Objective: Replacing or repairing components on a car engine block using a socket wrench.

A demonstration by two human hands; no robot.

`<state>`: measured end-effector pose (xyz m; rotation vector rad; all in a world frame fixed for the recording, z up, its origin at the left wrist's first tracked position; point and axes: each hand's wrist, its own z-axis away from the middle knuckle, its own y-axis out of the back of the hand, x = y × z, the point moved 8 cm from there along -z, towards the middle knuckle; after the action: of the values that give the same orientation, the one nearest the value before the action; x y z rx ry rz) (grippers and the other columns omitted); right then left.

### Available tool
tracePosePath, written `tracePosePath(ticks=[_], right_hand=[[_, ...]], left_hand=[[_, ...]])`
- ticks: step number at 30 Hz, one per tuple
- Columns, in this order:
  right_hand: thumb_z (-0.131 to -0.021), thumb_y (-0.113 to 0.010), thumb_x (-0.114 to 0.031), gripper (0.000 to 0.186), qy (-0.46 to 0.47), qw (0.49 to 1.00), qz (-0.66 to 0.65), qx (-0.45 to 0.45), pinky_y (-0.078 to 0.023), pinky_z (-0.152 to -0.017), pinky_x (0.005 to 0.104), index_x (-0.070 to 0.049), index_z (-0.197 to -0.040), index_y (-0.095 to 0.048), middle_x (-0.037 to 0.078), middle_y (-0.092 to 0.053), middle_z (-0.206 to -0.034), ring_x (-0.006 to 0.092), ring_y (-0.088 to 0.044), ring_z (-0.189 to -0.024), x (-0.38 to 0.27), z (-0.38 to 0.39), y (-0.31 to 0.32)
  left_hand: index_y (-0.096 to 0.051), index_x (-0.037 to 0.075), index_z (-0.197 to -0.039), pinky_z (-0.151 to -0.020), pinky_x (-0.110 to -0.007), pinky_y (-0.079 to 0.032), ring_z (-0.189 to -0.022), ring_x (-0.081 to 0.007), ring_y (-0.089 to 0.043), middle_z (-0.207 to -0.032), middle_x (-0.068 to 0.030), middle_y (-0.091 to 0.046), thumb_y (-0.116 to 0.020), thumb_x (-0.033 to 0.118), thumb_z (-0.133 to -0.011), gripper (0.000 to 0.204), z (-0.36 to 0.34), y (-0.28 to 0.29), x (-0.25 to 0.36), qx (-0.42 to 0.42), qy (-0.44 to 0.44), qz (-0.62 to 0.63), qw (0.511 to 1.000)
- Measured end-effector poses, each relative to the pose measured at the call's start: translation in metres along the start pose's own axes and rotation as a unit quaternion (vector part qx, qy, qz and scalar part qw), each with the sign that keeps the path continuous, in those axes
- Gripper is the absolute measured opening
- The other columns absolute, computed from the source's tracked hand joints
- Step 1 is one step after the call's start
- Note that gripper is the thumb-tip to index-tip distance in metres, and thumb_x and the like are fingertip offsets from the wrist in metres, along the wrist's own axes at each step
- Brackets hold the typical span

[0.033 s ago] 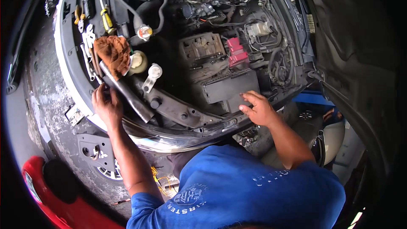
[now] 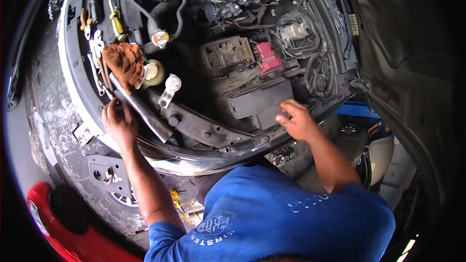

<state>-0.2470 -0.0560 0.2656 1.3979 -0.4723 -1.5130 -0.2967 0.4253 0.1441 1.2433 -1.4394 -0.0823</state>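
Note:
My left hand [image 2: 120,123] rests on the car's front panel, beside a dark metal tube [image 2: 145,112]. Its fingers are bent and slightly apart, with the tips near the lower ends of some wrenches [image 2: 94,75]; what lies under them is partly hidden. A crumpled brown rag [image 2: 124,64] covers the tube's upper end. Over the right side of a black box cover [image 2: 262,101] in the engine bay hovers my right hand [image 2: 298,121]. Its thumb and fingers are loosely curled and apart, and nothing shows between them.
A yellow-handled screwdriver [image 2: 117,25], a dark-handled screwdriver [image 2: 96,10] and orange-handled pliers [image 2: 86,23] lie along the front panel. Near the rag are a cream reservoir cap [image 2: 153,73] and a white cap with an arm [image 2: 172,86]. A red plastic cover [image 2: 268,58] sits deeper in.
The scene has shifted slightly leftward in view. My right hand has moved a little to the right relative to the black box cover; my left hand stays beside the metal tube.

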Motion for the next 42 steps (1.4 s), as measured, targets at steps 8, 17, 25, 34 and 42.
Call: tracePosePath(ticks=[8, 17, 25, 34, 42], right_hand=[[-0.087, -0.066, -0.011, 0.019, -0.108, 0.951, 0.086, 0.277, -0.049, -0.068, 0.0305, 0.003, -0.1, -0.063, 0.012, -0.062, -0.085, 0.0194, -0.061, -0.072, 0.122, -0.048, 0.159], [-0.087, -0.064, -0.014, 0.018, -0.142, 0.874, 0.24, 0.398, -0.052, -0.078, 0.0352, -0.001, -0.099, -0.066, 0.017, -0.068, -0.092, 0.029, -0.067, -0.083, 0.209, -0.124, 0.276], [-0.087, -0.06, -0.014, 0.02, -0.104, 0.863, 0.335, 0.365, -0.048, -0.089, 0.0401, -0.005, -0.105, -0.065, 0.018, -0.064, -0.101, 0.0339, -0.062, -0.098, 0.203, -0.199, 0.316], [-0.089, -0.057, -0.02, 0.027, -0.119, 0.897, 0.313, 0.289, -0.046, -0.095, 0.0412, -0.01, -0.113, -0.064, 0.015, -0.063, -0.111, 0.0322, -0.059, -0.107, 0.197, -0.269, 0.34], [-0.092, -0.054, -0.026, 0.03, -0.041, 0.878, 0.4, 0.259, -0.046, -0.098, 0.0406, -0.021, -0.12, -0.063, 0.01, -0.053, -0.123, 0.0301, -0.056, -0.113, 0.148, -0.355, 0.342]], left_hand=[[-0.063, 0.002, -0.115, -0.079, -0.033, -0.047, -0.092, -0.0243, -0.058, -0.105, -0.0106, -0.059, -0.068, 0.014, -0.087, 0.031, 0.005, -0.014, -0.015, -0.011, 0.036, -0.001, 0.999], [-0.061, -0.002, -0.115, -0.076, -0.034, -0.047, -0.086, -0.0234, -0.057, -0.106, -0.0148, -0.059, -0.066, 0.015, -0.09, 0.031, 0.006, -0.015, -0.028, 0.015, 0.037, 0.014, 0.999], [-0.057, -0.003, -0.118, -0.083, -0.034, -0.046, -0.094, -0.0231, -0.056, -0.111, -0.0155, -0.056, -0.061, 0.012, -0.093, 0.03, 0.016, -0.023, -0.062, 0.009, 0.079, 0.061, 0.995], [-0.056, -0.004, -0.119, -0.085, -0.034, -0.045, -0.094, -0.0223, -0.056, -0.11, -0.014, -0.056, -0.057, 0.012, -0.095, 0.029, 0.016, -0.024, -0.058, -0.016, 0.097, 0.057, 0.993], [-0.055, -0.004, -0.119, -0.086, -0.033, -0.045, -0.094, -0.0209, -0.055, -0.111, -0.0133, -0.056, -0.057, 0.013, -0.096, 0.029, 0.017, -0.025, -0.064, -0.006, 0.111, 0.064, 0.992]])
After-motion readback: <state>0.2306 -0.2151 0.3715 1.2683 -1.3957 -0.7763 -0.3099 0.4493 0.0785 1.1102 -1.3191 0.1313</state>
